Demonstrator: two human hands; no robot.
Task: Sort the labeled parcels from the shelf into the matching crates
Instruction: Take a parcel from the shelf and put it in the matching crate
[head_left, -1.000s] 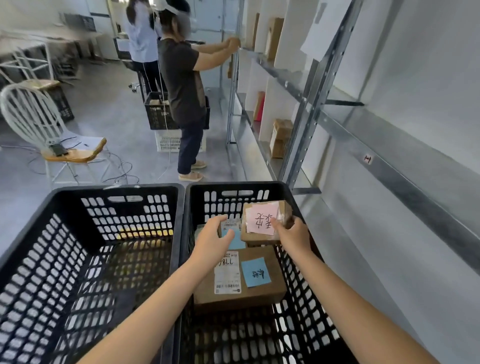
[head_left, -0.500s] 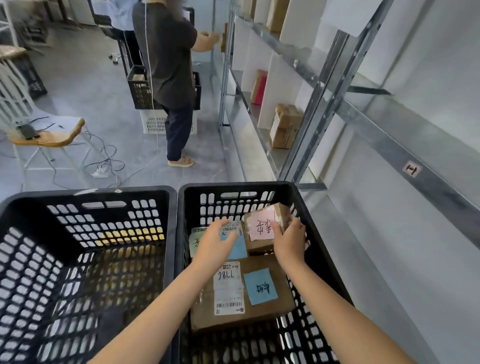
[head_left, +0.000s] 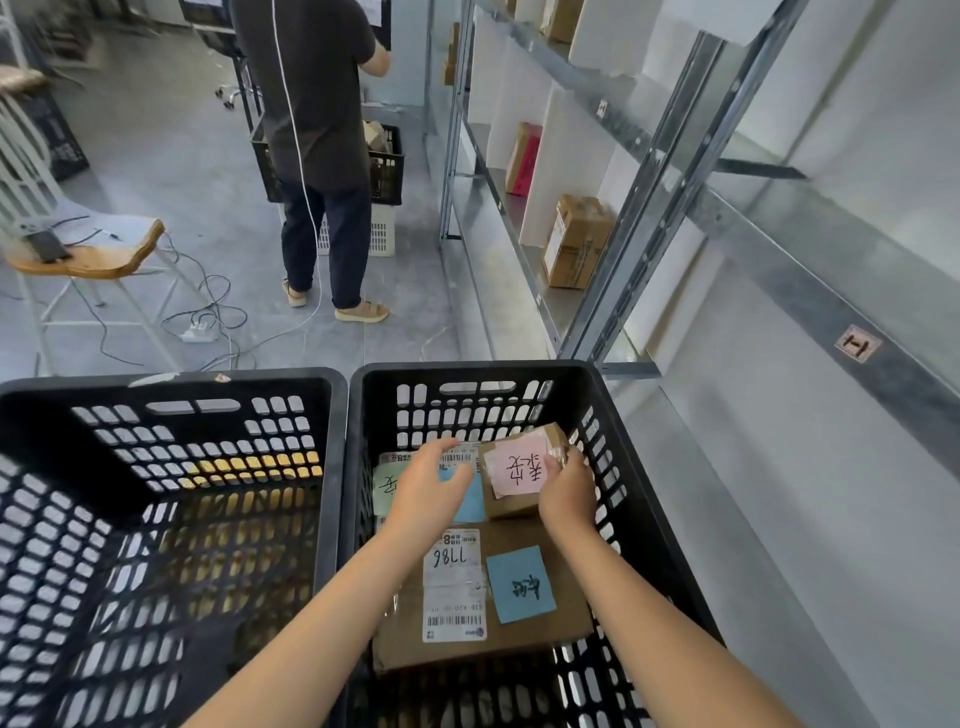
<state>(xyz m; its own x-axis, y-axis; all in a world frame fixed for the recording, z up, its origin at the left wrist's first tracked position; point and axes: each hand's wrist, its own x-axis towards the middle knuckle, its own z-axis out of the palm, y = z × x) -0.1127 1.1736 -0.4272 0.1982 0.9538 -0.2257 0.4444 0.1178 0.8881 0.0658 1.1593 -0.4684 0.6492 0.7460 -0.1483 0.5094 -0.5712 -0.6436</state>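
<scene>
**Item.** The small parcel (head_left: 519, 475), brown card with a pink handwritten note on its upper face, sits in the far right corner of the right crate (head_left: 483, 368). It is tilted, with the noted face turned up toward the wearer. Its near edge rests against the large parcel (head_left: 519, 636) lying flat along the crate's near half. It looks close to square, so no long axis can be stated with confidence.

**Hands.** The right hand (head_left: 569, 493) grips the small parcel at its right and near side, fingers curled round the edge. The parcel therefore lies ahead and to the left of that hand. The left hand (head_left: 428, 491) is palm down with fingers loosely spread and holds nothing. It hovers over a flat parcel (head_left: 388, 486) that carries green and blue notes, just to the left of the small parcel. Whether its fingertips touch either parcel cannot be told.

**Judgement.** The placing step appears nearly complete. The right hand is the one engaged. Release calls for the parcel to settle leftward and down off its tilt, and the left hand is close enough to steady it.

**Surroundings.** The left crate (head_left: 171, 375) stands touching the right one. The shelf (head_left: 524, 270) runs along the right with more parcels on it. Another person (head_left: 317, 104) stands well apart, by a chair (head_left: 98, 257).
</scene>
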